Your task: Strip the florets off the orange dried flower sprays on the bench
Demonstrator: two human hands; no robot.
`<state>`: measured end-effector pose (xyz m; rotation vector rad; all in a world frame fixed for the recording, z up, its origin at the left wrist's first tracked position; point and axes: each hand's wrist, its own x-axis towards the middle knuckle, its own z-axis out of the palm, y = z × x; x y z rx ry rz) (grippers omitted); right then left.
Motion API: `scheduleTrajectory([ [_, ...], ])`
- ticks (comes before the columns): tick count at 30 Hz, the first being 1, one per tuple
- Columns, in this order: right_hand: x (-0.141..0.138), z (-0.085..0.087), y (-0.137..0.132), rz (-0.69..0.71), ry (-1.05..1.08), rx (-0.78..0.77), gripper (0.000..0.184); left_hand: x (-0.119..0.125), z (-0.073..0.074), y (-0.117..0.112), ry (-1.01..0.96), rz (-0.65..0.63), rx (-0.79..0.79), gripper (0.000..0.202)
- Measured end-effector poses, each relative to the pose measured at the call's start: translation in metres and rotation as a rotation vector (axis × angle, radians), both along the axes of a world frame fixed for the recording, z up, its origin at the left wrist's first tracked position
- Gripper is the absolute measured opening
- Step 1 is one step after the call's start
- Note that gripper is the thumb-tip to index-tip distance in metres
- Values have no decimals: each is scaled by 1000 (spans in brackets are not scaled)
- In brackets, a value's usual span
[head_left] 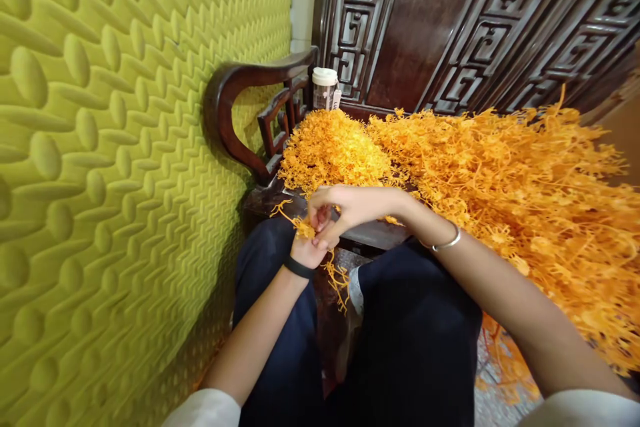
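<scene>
My left hand, with a black band at the wrist, is closed on a small tuft of orange plastic strands above my knees. My right hand, with a silver bangle on its arm, lies over the left and pinches the same tuft with its fingertips. More loose orange strands dangle below the hands between my legs. A large heap of the same orange strands covers the dark wooden bench seat in front of me and to my right.
A carved dark wooden bench back and curved armrest stand ahead. A small jar with a white lid sits at the bench corner. A yellow-green padded wall fills the left side.
</scene>
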<state>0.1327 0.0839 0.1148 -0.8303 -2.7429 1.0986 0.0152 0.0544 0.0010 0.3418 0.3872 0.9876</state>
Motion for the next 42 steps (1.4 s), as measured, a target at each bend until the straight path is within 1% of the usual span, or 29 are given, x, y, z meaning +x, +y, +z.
scheduleTrajectory([
  [2, -9, -5, -7, -49, -60, 156, 26, 1, 0, 1, 1, 91, -24, 36],
  [3, -12, -6, -9, -82, -77, 230, 25, 1, 0, 1, 4, 99, -38, 37],
  [4, -15, -7, -11, -111, -84, 288, 22, 0, 0, 1, 10, 90, -53, 39],
  [6, -18, -7, -10, -141, -63, 343, 14, -1, 0, 3, 22, 33, -83, 44],
  [8, -17, -6, -5, -155, -16, 344, 15, -2, 1, 5, 20, -38, -102, 48],
  [10, -15, -5, 3, -212, 37, 330, 20, -3, 2, 6, -1, -97, -98, 50],
  [13, -8, -6, 14, -380, 123, 294, 23, -4, 4, 7, -33, -163, -96, 49],
  [17, -2, -8, 22, -594, 251, 223, 23, -6, 8, 7, -46, -209, -99, 48],
  [20, -1, -9, 24, -713, 293, 268, 22, -8, 13, 11, -43, -221, -86, 50],
  [22, -2, -11, 24, -755, 305, 300, 21, -8, 17, 14, -39, -225, -72, 53],
  [25, -5, -12, 25, -784, 327, 281, 22, -7, 20, 19, -28, -240, -60, 54],
  [27, -1, -6, 28, -811, 380, 264, 20, -7, 19, 20, -26, -253, -41, 53],
  [28, 5, 0, 31, -852, 440, 270, 18, -7, 16, 18, -25, -268, -22, 52],
  [30, 26, 15, 42, -1010, 654, 318, 15, -7, 10, 13, -15, -325, 20, 52],
  [32, 56, 27, 55, -1271, 955, 424, 21, -6, 3, 7, 8, -409, 48, 51],
  [33, 70, 29, 62, -1409, 1053, 476, 22, -4, -1, 4, 16, -447, 58, 50],
  [34, 82, 28, 68, -1512, 1071, 544, 24, -3, -3, 2, 19, -476, 68, 50],
  [35, 91, 23, 72, -1563, 1052, 533, 26, -1, -5, 1, 17, -494, 80, 49],
  [36, 96, 16, 75, -1508, 1026, 435, 24, 1, -5, 1, 12, -506, 94, 49],
  [38, 95, 0, 78, -1375, 922, 104, 21, 3, -5, 3, 0, -510, 121, 49],
  [39, 90, -8, 77, -1316, 868, -31, 20, 4, -5, 4, -3, -509, 129, 49],
  [40, 85, -14, 77, -1286, 823, -129, 19, 4, -4, 5, -5, -509, 134, 49],
  [41, 79, -18, 76, -1278, 793, -185, 17, 4, -4, 5, -8, -509, 137, 48],
  [42, 74, -20, 76, -1286, 782, -209, 15, 4, -4, 5, -13, -509, 140, 48],
])
